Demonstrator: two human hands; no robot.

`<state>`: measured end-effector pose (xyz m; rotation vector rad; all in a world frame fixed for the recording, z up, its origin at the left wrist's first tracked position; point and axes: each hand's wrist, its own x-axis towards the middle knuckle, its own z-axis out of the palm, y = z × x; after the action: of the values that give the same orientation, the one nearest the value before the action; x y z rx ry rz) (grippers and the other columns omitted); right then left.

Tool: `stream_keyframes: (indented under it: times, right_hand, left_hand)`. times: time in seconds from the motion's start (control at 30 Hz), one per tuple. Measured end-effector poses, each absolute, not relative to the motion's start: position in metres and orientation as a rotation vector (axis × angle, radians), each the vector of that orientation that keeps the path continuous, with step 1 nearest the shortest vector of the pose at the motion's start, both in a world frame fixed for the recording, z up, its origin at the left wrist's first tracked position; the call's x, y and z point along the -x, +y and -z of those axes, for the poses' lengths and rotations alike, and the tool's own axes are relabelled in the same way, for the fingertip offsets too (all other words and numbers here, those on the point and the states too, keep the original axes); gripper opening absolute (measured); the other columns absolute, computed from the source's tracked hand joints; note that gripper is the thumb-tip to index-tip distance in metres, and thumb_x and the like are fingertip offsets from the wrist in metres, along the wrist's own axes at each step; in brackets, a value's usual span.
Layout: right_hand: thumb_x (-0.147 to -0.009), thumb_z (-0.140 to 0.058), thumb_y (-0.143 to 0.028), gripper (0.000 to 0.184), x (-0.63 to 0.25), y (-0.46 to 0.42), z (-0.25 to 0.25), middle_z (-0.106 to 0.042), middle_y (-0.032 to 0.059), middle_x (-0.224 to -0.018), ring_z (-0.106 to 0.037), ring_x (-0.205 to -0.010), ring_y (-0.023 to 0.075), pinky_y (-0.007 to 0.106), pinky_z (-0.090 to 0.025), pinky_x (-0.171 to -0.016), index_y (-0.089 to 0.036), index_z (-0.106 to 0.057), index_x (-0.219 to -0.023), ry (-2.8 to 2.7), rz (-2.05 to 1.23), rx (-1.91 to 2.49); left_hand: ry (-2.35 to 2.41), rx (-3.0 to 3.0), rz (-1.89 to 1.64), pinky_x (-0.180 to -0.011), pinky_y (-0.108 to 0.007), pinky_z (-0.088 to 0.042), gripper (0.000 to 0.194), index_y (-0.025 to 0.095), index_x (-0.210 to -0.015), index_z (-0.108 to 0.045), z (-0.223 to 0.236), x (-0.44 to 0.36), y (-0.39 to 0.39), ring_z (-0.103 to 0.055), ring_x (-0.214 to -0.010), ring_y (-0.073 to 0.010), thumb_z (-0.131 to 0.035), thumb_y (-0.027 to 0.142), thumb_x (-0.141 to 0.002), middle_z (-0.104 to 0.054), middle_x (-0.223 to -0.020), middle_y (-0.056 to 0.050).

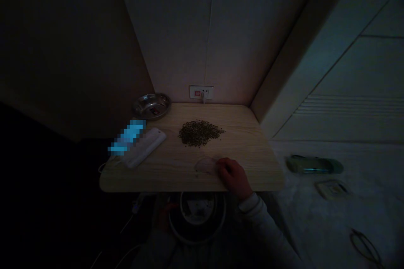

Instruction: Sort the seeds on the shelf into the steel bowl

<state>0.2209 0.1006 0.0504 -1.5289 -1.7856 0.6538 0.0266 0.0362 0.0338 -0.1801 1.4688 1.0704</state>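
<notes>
Right hand (232, 177) curled, fingertips seemingly pinching the edge of a clear flat piece (205, 165) on the table (151, 180); dark grains (198, 133) heaped mid-table, likely for easy reach; left hand (164, 215) beside round vessel (195, 242), perhaps steadying it, too dim to tell grip

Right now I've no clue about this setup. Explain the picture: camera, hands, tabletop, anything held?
No machine here: these are a person's bare hands, filmed in dim light by a camera worn on the head, looking forward and down. The right hand is over the near part of the wooden table, fingers at a thin, pale piece; whether it is gripped, I can't tell. The left hand is below, beside a round container, its grip too dark to read. On the table lie a pile of small dark grains, a metal bowl and a long white object.
</notes>
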Motion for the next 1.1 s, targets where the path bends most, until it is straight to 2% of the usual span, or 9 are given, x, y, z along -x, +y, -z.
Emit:
stream_keyframes:
  times: [0.17, 0.3, 0.47, 0.6, 0.93, 1.1]
  right_hand:
    - [-0.075, -0.041, -0.021, 0.017, -0.221, 0.1, -0.051, -0.06, 0.0047, -0.077, -0.051, -0.074, 0.0176, 0.03, -0.04, -0.068, -0.018, -0.057, -0.081, -1.783, -0.688, 1.487]
    - [-0.075, -0.044, -0.021, 0.016, -0.222, 0.099, -0.051, -0.06, 0.0041, -0.078, -0.051, -0.075, 0.0171, 0.03, -0.04, -0.069, -0.018, -0.058, -0.08, -1.822, -0.716, 1.438]
    - [-0.075, -0.046, -0.021, 0.016, -0.222, 0.099, -0.052, -0.062, 0.0045, -0.081, -0.052, -0.077, 0.0175, 0.03, -0.04, -0.07, -0.018, -0.059, -0.083, -1.914, -0.711, 1.371]
    - [-0.075, -0.047, -0.022, 0.017, -0.22, 0.099, -0.054, -0.062, 0.0035, -0.074, -0.052, -0.072, 0.0168, 0.03, -0.039, -0.069, -0.018, -0.06, -0.085, -2.001, -0.678, 1.368]
    - [-0.076, -0.047, -0.021, 0.016, -0.22, 0.1, -0.058, -0.064, 0.0037, -0.076, -0.054, -0.072, 0.0164, 0.031, -0.038, -0.071, -0.018, -0.062, -0.081, -2.08, -0.725, 1.269]
    - [-0.075, -0.047, -0.023, 0.018, -0.221, 0.099, -0.053, -0.063, 0.0049, -0.079, -0.054, -0.077, 0.0172, 0.031, -0.04, -0.071, -0.019, -0.062, -0.082, -1.951, -0.748, 1.297]
  left_hand:
    - [1.522, 0.153, -1.052, -0.051, -0.027, -0.043, 0.041, 0.016, -0.03, -0.051, -0.03, -0.021, 0.034, -0.05, -0.038, -0.0133, -0.042, -0.005, -0.063, -0.053, -0.035, -0.001]
    - [1.48, 0.208, -0.997, -0.052, -0.03, -0.042, 0.036, 0.014, -0.033, -0.052, -0.015, -0.018, 0.034, -0.051, -0.04, -0.016, -0.045, 0.003, -0.066, -0.054, -0.036, -0.005]
    - [1.447, 0.265, -0.987, -0.049, -0.029, -0.042, 0.041, 0.015, -0.029, -0.051, -0.027, -0.023, 0.037, -0.048, -0.036, -0.0139, -0.043, 0.005, -0.068, -0.051, -0.032, -0.004]
    - [1.432, 0.264, -1.046, -0.048, -0.027, -0.041, 0.042, 0.014, -0.029, -0.052, -0.041, -0.026, 0.039, -0.048, -0.035, -0.013, -0.042, 0.004, -0.068, -0.051, -0.032, -0.005]
    - [1.502, 0.169, -1.048, -0.057, -0.03, -0.043, 0.037, 0.014, -0.03, -0.052, -0.022, -0.017, 0.034, -0.05, -0.04, -0.0142, -0.045, 0.001, -0.064, -0.053, -0.035, -0.004]
    - [1.498, 0.182, -1.087, -0.05, -0.027, -0.043, 0.036, 0.013, -0.03, -0.053, -0.036, -0.025, 0.034, -0.051, -0.037, -0.013, -0.046, 0.0, -0.063, -0.055, -0.036, -0.004]
